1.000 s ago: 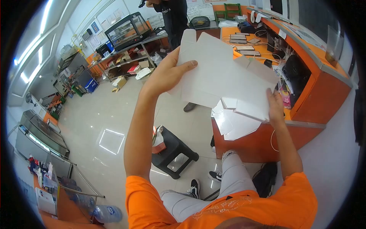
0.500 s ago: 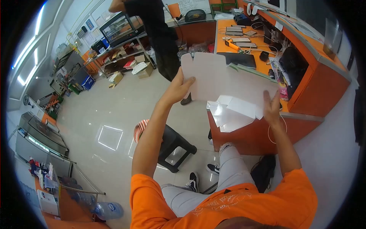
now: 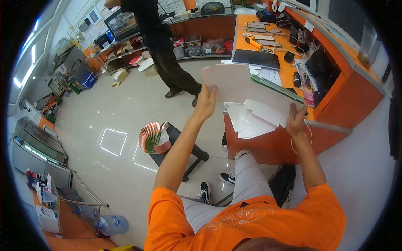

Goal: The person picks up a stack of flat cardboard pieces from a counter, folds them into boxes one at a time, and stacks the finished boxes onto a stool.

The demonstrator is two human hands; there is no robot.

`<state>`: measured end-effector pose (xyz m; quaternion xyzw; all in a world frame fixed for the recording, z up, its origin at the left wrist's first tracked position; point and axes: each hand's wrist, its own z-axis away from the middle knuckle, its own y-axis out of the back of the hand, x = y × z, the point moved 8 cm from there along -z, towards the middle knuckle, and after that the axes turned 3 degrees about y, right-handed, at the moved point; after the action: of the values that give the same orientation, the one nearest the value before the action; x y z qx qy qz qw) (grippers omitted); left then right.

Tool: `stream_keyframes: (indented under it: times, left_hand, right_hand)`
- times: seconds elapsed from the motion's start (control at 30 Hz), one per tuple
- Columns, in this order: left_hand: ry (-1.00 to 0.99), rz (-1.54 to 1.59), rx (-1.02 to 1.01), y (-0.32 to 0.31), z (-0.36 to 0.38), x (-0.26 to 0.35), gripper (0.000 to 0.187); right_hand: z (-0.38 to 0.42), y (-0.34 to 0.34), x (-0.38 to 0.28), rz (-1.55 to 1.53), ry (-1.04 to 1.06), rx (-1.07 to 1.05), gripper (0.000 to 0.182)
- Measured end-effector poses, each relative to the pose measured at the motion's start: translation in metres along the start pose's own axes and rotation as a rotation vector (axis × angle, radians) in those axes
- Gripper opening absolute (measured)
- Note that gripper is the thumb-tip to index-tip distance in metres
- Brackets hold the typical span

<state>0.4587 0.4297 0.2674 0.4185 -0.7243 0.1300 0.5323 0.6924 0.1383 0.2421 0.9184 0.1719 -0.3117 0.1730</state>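
At left, a striped red-and-green paper piece (image 3: 150, 137) sits on a black stool (image 3: 174, 132), with a person (image 3: 161, 48) in dark clothes standing behind. The left hand (image 3: 205, 102) has its grip closed on the left end of a pale flat cardboard sheet (image 3: 234, 85), thumb on the near face. The sheet is held up above white folded card pieces (image 3: 251, 123) at the near end of the orange surface (image 3: 288, 71). The right hand (image 3: 296, 119) pinches the sheet's right end, beside a green-edged flap (image 3: 277, 89).
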Motion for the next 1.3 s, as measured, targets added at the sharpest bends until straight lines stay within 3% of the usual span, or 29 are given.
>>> stream_keyframes:
  times: [0.1,0.17,0.23,0.3,0.33,0.4,0.5,0.57,0.63,0.67,0.73,0.8,0.83,0.87,0.9,0.97,1.03,1.13,1.2,1.23,1.3]
  left_hand:
    - [-0.059,-0.071,0.037,0.029,-0.013,0.033,0.038]
    - [0.039,0.001,-0.12,0.04,-0.021,0.031,0.033]
    - [0.106,0.019,-0.152,0.052,-0.021,0.046,0.029]
    - [0.22,-0.28,-0.251,0.055,-0.024,0.037,0.035]
    - [0.223,-0.281,-0.253,0.053,-0.026,0.035,0.035]
    - [0.19,-0.77,-0.326,0.044,-0.031,0.027,0.038]
    - [0.257,-0.862,-0.401,0.033,-0.04,0.001,0.042]
    - [0.317,-0.908,-0.409,0.028,-0.043,0.004,0.041]
    - [0.378,-0.954,-0.425,0.023,-0.047,0.001,0.039]
    - [0.427,-1.004,-0.464,0.02,-0.05,-0.004,0.039]
    - [0.468,-1.059,-0.51,0.013,-0.053,-0.01,0.04]
    - [0.351,-1.146,-0.48,0.008,-0.056,-0.006,0.041]
    - [0.351,-1.155,-0.485,0.007,-0.058,-0.01,0.041]
    - [0.374,-1.161,-0.509,0.006,-0.059,-0.019,0.042]
    - [0.4,-1.166,-0.53,0.006,-0.058,-0.025,0.042]
    - [0.504,-1.136,-0.507,0.01,-0.057,-0.022,0.039]
    - [0.614,-1.094,-0.495,0.016,-0.052,-0.021,0.037]
    - [0.602,-1.111,-0.533,0.009,-0.051,-0.027,0.036]
    - [0.392,-1.303,-0.492,-0.003,-0.057,-0.021,0.034]
    - [0.399,-1.3,-0.503,-0.008,-0.052,-0.02,0.034]
    - [0.301,-1.285,-0.357,-0.013,-0.047,-0.006,0.038]
  right_hand:
    - [-0.021,0.002,-0.035,-0.022,-0.013,0.055,0.043]
    - [-0.03,-0.001,-0.047,-0.104,-0.091,0.046,0.045]
    - [-0.034,-0.008,-0.048,-0.12,-0.203,-0.021,0.042]
    - [-0.03,-0.017,-0.028,-0.155,-0.221,-0.057,0.041]
    - [-0.026,-0.024,-0.019,-0.008,-0.266,-0.14,0.044]
    - [-0.02,-0.038,-0.007,0.134,-0.309,-0.282,0.051]
    - [-0.023,-0.049,-0.002,0.305,-0.307,-0.422,0.052]
    - [-0.037,-0.04,-0.016,0.436,-0.414,-0.499,0.053]
    - [-0.047,-0.033,-0.04,0.909,-0.486,-0.693,0.056]
    - [-0.054,-0.036,-0.05,0.962,-0.397,-0.697,0.054]
    - [-0.067,-0.069,-0.077,0.677,-0.083,-0.658,0.049]
    - [-0.063,-0.127,-0.102,0.215,-0.083,-0.965,0.043]
    - [-0.052,-0.16,-0.09,0.01,0.058,-1.058,0.05]
    - [-0.041,-0.183,-0.081,0.06,0.085,-1.166,0.063]
    - [-0.028,-0.197,-0.066,0.049,0.086,-1.169,0.063]
    - [-0.017,-0.219,-0.049,0.249,0.314,-1.143,0.075]
    - [-0.014,-0.222,-0.046,0.272,0.305,-1.166,0.077]
    - [-0.013,-0.218,-0.047,0.288,0.302,-1.128,0.073]
    - [-0.015,-0.218,-0.049,0.298,0.315,-1.123,0.071]
    - [-0.014,-0.219,-0.049,0.293,0.304,-1.13,0.071]
    - [-0.015,-0.221,-0.049,0.308,0.33,-1.109,0.071]
